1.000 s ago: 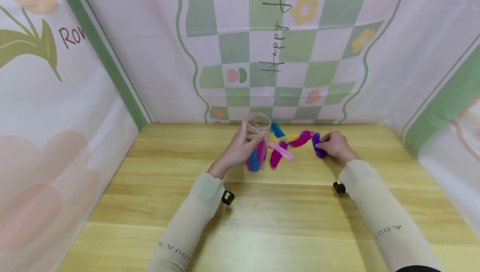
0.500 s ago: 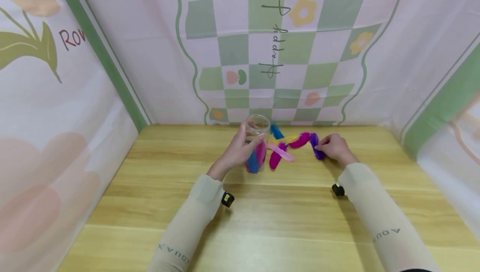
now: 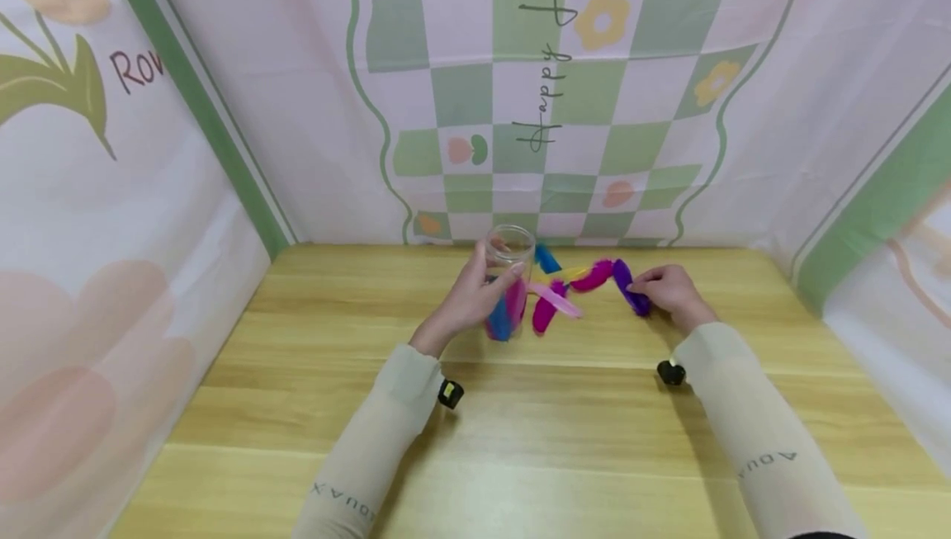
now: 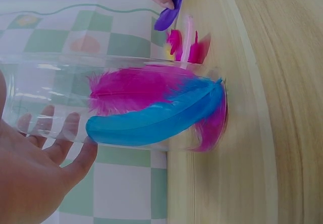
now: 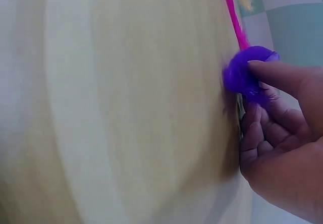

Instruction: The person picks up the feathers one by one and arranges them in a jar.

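Observation:
My left hand (image 3: 468,295) grips a clear jar (image 3: 510,252), its fingers curled round the wall. The jar stands upright and has no lid on its mouth. Inside lie a blue feather (image 4: 151,120) and a magenta feather (image 4: 133,89), with more magenta low down. To the right, my right hand (image 3: 672,293) pinches a purple feather (image 3: 631,290) between thumb and fingers, close above the tabletop. In the right wrist view the purple feather (image 5: 245,75) looks bent into a curl under the thumb.
Between jar and right hand lie loose feathers on the wooden table (image 3: 520,423): a blue one (image 3: 548,259), a yellow one (image 3: 560,276), a light pink one (image 3: 557,300) and magenta ones (image 3: 593,275). A printed cloth (image 3: 565,93) hangs behind the table's far edge.
The purple feather has changed its slant, its top now leaning further left and its lower end further right. My left hand and the jar have kept their place.

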A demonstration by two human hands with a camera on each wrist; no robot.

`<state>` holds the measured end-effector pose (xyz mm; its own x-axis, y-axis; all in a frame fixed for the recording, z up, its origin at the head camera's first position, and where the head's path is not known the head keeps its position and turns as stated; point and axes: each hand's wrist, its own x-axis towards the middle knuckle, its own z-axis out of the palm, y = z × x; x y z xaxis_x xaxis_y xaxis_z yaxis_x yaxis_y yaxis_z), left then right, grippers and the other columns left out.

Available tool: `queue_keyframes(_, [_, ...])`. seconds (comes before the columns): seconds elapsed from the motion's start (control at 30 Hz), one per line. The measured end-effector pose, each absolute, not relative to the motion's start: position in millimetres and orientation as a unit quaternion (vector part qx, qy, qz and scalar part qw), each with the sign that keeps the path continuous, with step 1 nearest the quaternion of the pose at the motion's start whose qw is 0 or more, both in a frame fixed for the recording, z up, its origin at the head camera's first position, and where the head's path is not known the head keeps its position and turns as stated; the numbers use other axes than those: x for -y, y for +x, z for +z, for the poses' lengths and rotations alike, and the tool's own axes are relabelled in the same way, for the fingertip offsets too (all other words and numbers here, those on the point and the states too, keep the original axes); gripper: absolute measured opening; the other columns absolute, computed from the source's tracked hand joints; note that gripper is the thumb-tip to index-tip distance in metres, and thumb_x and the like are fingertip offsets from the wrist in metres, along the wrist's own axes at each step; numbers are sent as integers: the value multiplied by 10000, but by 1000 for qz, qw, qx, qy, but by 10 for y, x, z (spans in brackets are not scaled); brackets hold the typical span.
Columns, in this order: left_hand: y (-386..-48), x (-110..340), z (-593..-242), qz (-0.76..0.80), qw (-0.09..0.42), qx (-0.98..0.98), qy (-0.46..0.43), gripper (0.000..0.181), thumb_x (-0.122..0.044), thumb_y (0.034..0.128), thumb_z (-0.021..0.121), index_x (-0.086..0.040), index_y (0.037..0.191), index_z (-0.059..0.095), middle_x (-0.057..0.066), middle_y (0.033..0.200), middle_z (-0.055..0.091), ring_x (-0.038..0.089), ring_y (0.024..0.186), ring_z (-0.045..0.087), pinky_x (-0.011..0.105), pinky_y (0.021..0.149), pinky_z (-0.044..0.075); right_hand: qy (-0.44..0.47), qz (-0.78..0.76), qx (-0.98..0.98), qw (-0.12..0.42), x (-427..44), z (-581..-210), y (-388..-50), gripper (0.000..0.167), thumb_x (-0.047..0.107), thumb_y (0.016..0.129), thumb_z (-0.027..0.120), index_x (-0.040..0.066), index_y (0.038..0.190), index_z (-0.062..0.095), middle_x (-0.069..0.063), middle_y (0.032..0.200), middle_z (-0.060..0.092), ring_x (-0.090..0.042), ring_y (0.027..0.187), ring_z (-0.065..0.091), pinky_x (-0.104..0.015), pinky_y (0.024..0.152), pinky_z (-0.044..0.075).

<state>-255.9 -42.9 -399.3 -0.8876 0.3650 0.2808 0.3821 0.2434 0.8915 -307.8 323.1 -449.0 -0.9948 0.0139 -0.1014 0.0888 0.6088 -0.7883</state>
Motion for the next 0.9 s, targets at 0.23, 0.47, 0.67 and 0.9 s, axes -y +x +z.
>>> queue_keyframes(0.23, [-2573,439,-3966,-562,9,792,-240,629,-436,1058,545,-36,1480,306,152,1484,431,291,1332,501,464,1063,471,47,-518,-854,15,-3211,-4525,-3068,396,78,948,709,-180,1225,593,-23,875,677,-74,685,644,-245,632,575])
queue_keyframes(0.47, [-2560,432,-3979,-561,5,793,-236,630,-443,1057,542,-54,1493,304,101,1488,422,280,1342,495,454,1072,468,53,-507,-860,-14,-3281,-4524,-3031,442,163,946,745,-133,1251,624,81,944,641,34,793,571,-158,695,535])
queue_keyframes(0.67, [-2554,428,-3963,-560,5,794,-236,649,-453,1057,539,-46,1500,296,117,1494,421,286,1345,495,460,1078,464,57,-575,-816,15,-3267,-4483,-3013,502,94,950,729,-165,1331,530,129,861,644,-18,743,638,-212,716,582])
queue_keyframes(0.9, [-2547,434,-3963,-559,1,798,-226,618,-453,1055,542,-82,1489,307,104,1477,440,280,1342,498,463,1075,467,51,-604,-795,24,-3194,-4428,-3000,525,63,965,697,-191,1361,465,130,811,660,-31,742,675,-233,761,596])
